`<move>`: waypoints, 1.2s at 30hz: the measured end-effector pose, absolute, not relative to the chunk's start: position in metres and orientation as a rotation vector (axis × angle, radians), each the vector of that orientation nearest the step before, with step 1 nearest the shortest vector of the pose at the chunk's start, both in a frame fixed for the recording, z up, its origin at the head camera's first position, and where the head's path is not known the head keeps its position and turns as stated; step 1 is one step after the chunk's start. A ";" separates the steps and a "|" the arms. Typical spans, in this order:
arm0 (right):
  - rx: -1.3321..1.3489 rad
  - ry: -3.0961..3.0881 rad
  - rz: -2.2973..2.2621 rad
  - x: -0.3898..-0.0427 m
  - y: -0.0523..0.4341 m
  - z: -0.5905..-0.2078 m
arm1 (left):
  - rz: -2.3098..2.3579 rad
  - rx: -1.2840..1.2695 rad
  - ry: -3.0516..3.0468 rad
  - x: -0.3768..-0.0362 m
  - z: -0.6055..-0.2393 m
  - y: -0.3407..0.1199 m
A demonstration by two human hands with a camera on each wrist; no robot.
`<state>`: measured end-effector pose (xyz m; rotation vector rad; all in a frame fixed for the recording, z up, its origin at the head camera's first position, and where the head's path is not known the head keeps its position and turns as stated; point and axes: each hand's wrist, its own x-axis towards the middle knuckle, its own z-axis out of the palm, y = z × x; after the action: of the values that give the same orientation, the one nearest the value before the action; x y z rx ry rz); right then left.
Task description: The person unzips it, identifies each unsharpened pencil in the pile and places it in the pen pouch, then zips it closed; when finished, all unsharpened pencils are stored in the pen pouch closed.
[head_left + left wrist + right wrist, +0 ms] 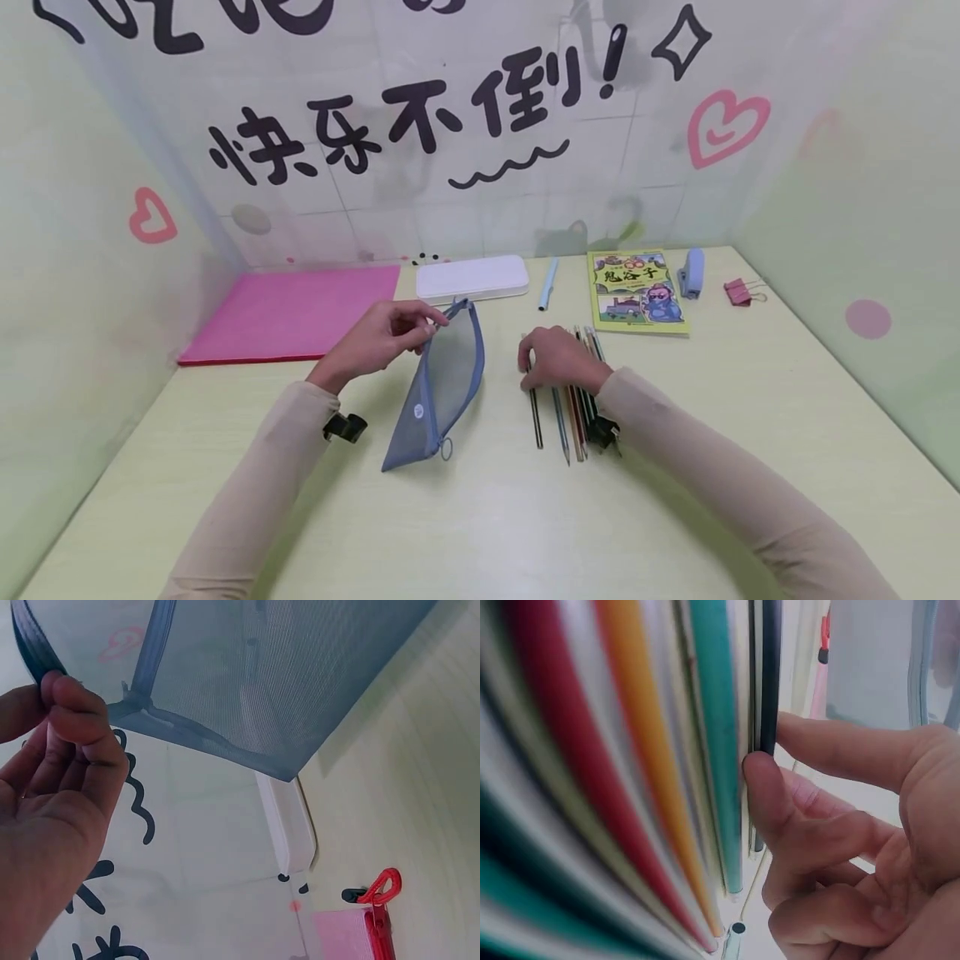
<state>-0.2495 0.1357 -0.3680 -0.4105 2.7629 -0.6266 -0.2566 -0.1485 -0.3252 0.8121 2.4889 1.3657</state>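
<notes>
A blue mesh zip pouch (412, 425) stands partly unzipped in the middle of the table, its mouth gaping. My left hand (378, 337) pinches the zipper edge at the far end of the pouch; in the left wrist view, thumb and index finger meet on that edge. Several pencils (576, 421) lie side by side to the right. Over them is my right hand (561, 358), pinching the leftmost one, a black pencil (769, 682), between thumb and index finger. The right wrist view shows red, yellow and teal pencils beside it, blurred up close.
Along the back stand a pink folder (300, 312), a white case (472, 279), a light blue pen (549, 283), a yellow book (637, 292), a blue stapler (693, 273) and a pink binder clip (740, 292). Printed curtains (480, 200) enclose the table.
</notes>
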 end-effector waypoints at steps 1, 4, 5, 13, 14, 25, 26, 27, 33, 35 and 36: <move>-0.411 2.767 -0.622 -0.249 0.135 -0.369 | 1.368 0.814 2.484 -0.257 -0.326 -0.149; -0.402 2.771 -0.629 -0.249 0.132 -0.370 | 1.374 0.818 2.476 -0.258 -0.328 -0.148; -0.391 2.768 -0.645 -0.249 0.131 -0.370 | 1.378 0.818 2.473 -0.258 -0.328 -0.148; -0.336 2.694 -0.875 -0.253 0.133 -0.370 | 1.395 0.793 2.508 -0.258 -0.326 -0.146; -0.328 2.683 -0.908 -0.253 0.134 -0.369 | 1.400 0.790 2.509 -0.258 -0.326 -0.145; -0.224 2.542 -1.333 -0.245 0.139 -0.351 | 1.414 0.793 2.524 -0.258 -0.335 -0.133; -0.215 2.540 -1.361 -0.245 0.139 -0.350 | 1.416 0.788 2.527 -0.257 -0.336 -0.132; -0.207 2.543 -1.381 -0.244 0.138 -0.349 | 1.415 0.783 2.532 -0.257 -0.336 -0.131; -0.142 2.536 -1.538 -0.242 0.129 -0.347 | 1.400 0.767 2.564 -0.256 -0.339 -0.125; -0.137 2.525 -1.620 -0.241 0.125 -0.346 | 1.405 0.769 2.565 -0.256 -0.339 -0.123; -0.139 2.525 -1.657 -0.241 0.123 -0.346 | 1.407 0.768 2.567 -0.255 -0.338 -0.123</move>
<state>-0.2410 0.1229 -0.3459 -0.1392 2.5246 -1.6573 -0.2554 -0.1227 -0.3383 0.7680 2.5668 1.4073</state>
